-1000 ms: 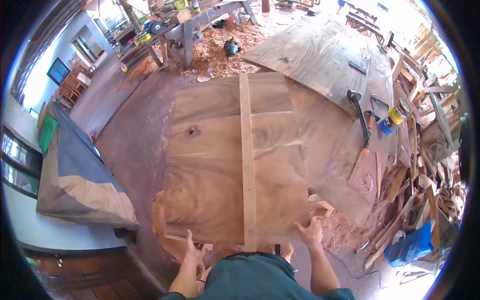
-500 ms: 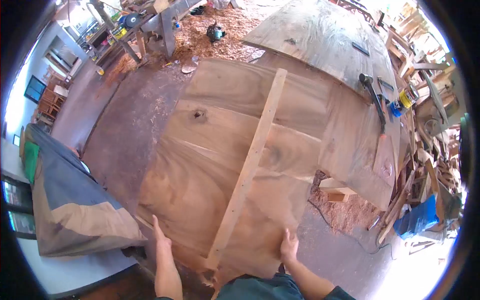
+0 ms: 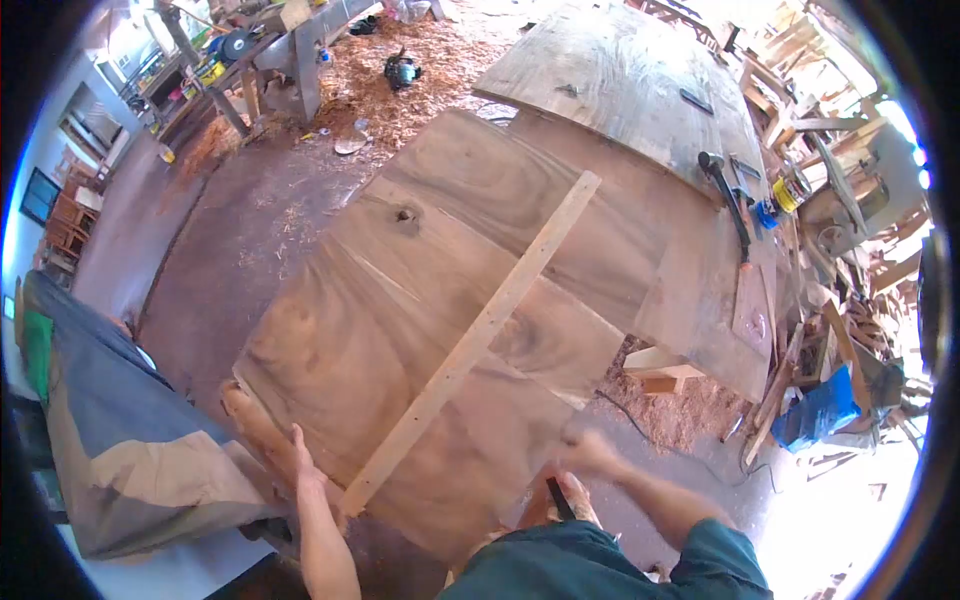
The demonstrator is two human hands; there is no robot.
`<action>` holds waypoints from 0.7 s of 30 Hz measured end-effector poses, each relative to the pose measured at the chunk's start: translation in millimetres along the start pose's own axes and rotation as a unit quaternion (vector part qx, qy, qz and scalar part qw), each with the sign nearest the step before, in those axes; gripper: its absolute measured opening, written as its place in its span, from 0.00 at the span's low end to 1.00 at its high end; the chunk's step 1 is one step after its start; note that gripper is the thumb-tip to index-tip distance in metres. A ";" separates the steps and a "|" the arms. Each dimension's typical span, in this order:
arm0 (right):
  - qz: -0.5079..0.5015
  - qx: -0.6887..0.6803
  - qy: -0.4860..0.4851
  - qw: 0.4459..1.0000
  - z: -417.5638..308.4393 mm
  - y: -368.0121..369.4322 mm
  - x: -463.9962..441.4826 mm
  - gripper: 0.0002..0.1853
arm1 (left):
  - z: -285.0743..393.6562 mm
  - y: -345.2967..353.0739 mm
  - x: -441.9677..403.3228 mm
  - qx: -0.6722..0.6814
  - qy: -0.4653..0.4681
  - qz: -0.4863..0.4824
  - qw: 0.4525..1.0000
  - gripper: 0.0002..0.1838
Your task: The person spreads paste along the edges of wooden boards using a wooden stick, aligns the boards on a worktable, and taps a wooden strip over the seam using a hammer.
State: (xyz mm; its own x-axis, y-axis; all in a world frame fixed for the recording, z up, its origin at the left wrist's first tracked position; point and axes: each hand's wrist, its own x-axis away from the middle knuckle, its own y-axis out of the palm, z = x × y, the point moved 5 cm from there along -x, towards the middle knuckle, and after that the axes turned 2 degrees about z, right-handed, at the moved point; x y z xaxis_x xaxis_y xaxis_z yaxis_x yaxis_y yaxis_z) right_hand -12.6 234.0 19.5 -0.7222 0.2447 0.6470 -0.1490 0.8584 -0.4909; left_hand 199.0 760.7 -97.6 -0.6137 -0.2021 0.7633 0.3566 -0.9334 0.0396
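A wide wooden panel (image 3: 400,330) lies tilted in front of me, its planks running diagonally and a dark knot near its far left. A long narrow batten (image 3: 480,330) crosses it from lower left to upper right. My left hand (image 3: 309,472) is at the panel's near left edge, thumb up; most of its fingers are hidden at the edge. My right hand (image 3: 590,452) is at the near right edge, blurred, its fingers too smeared to make out. A foot with a dark strap (image 3: 562,498) shows just below it.
To the right, another large board (image 3: 620,90) carries a hammer (image 3: 728,195) and a yellow and blue can (image 3: 789,192). Scrap wood is piled at far right. A draped cloth (image 3: 150,440) stands at left. A power tool (image 3: 402,71) rests among shavings beyond the panel.
The panel and its batten have turned clockwise, the near end swinging left. My left hand has moved left and down with the edge; my right hand has shifted along the right edge.
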 end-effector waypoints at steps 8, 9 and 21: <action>0.514 0.063 -0.079 0.852 11.6 -237.9 -167.6 0.17 | 77.5 21.7 -40.0 -0.078 -0.072 -0.013 0.994 0.61; 0.565 0.093 -0.076 0.816 15.3 -254.5 -179.9 0.18 | 82.9 21.4 -49.3 -0.079 -0.079 0.035 0.993 0.61; 0.560 0.103 0.081 0.818 39.2 -256.0 -194.1 0.23 | 186.3 80.8 -128.0 -0.214 0.079 0.089 0.970 0.59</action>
State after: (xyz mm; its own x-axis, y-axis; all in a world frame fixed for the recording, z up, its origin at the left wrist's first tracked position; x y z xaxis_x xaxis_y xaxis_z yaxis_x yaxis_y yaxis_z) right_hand 139.2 -50.9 -3.2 -0.3873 0.8967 -0.2141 0.4212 -0.0345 -0.9063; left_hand 437.6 766.4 -72.0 -0.6822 -0.3825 0.6232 0.1625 -0.9103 -0.3808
